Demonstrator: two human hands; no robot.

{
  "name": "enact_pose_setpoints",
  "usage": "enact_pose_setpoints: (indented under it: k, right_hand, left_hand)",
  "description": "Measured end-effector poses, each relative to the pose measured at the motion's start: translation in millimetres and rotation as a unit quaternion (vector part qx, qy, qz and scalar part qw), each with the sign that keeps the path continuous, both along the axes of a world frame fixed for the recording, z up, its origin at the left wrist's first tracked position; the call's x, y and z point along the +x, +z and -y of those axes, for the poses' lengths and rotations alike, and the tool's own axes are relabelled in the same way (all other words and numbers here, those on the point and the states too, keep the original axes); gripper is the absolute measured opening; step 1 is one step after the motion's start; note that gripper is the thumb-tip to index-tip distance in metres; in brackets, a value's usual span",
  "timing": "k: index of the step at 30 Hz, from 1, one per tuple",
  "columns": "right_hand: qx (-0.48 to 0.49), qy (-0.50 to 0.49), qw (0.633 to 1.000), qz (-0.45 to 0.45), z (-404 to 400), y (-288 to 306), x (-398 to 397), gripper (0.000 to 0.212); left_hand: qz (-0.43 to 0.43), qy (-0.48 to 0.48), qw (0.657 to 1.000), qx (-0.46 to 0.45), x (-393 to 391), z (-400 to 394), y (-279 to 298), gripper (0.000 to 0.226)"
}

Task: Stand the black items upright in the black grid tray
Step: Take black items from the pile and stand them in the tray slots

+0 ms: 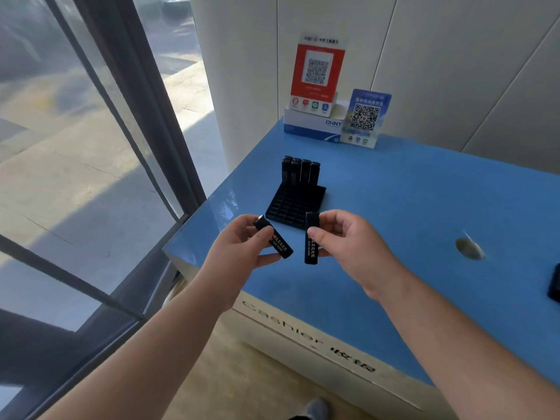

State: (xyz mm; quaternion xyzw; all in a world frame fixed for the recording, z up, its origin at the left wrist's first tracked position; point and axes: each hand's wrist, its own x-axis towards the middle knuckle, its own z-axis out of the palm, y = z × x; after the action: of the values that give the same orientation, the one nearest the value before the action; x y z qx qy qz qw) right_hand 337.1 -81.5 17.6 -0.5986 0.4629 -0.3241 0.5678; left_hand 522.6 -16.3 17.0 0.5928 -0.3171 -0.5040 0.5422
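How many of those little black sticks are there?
7 visible: one in the left hand, one in the right hand, five standing at the grid tray's far end. More may hide behind.

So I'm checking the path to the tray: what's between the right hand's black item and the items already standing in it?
In the head view, only the black grid tray's empty cells lie between the right hand's item and the standing items.

A shop checkout is indicated: the white front of the blue-topped desk [424, 207] is lettered "Cashier", and two payment stands are set at its far end — a red-and-white QR code sign [316, 74] and a smaller blue QR code card [365, 118]. A floor-to-ceiling window [75, 147] is seen alongside.
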Motion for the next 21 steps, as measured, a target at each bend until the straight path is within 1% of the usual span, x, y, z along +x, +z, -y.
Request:
enact_pose_setpoints:
  k: [2, 6, 12, 14, 16, 18, 21]
  right_hand:
    - [0.002, -0.006, 1.0, 0.003, 18.2, 1.4, 5.5, 0.007]
    - [0.002, -0.021, 1.0, -0.007, 49.1, 2.6, 15.1, 0.007]
    - [-0.005, -0.102, 0.995, -0.015, 82.8, 1.2, 29.6, 0.007]
    - [-0.014, -0.133, 0.991, -0.026, 91.1, -0.5, 33.5, 0.008]
    - [-0.024, -0.177, 0.983, -0.036, 97.5, -1.1, 37.4, 0.009]
    - [-0.033, -0.216, 0.975, -0.04, 101.7, -1.2, 41.5, 0.008]
    - [-0.042, -0.253, 0.965, -0.051, 108.1, -3.9, 48.4, 0.01]
  left_hand:
    - [0.029, -0.006, 1.0, 0.0, 5.2, 16.3, 0.7, 0.009]
    - [0.081, -0.019, 0.996, -0.029, 17.0, 46.1, 7.0, 0.01]
    - [0.145, -0.075, 0.986, -0.042, 37.2, 98.1, 12.4, 0.014]
    - [0.212, -0.098, 0.97, -0.064, 44.3, 117.8, 11.1, 0.014]
    - [0.283, -0.127, 0.945, -0.101, 48.6, 135.7, 16.2, 0.014]
    - [0.305, -0.157, 0.928, -0.146, 52.9, 154.7, 22.2, 0.018]
    - [0.314, -0.195, 0.907, -0.204, 60.7, 184.5, 25.2, 0.026]
